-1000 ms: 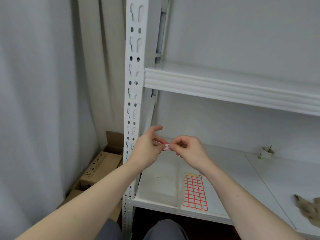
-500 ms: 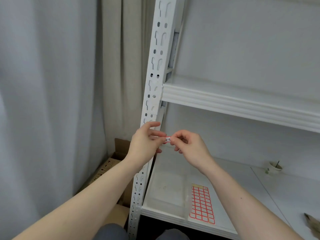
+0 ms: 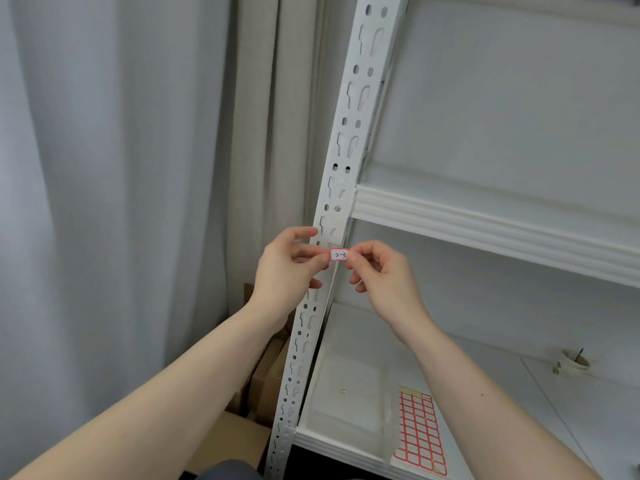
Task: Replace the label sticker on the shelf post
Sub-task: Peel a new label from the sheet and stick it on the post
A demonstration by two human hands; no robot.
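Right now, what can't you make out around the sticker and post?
- Label sticker: its edges lie under the fingertips of the left hand and right hand; whether it touches the shelf post is unclear.
- Post behind the hands: hidden.
- Sticker sheet: any writing too small.

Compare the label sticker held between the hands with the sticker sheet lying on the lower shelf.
The label sticker is a single small piece; the sticker sheet is a grid of many. The label carries handwriting that looks like "2-3"; the sheet's labels look blank. The label is pinched in the air by the left hand and right hand, in front of the shelf post; the sheet lies flat. Both have red borders on white.
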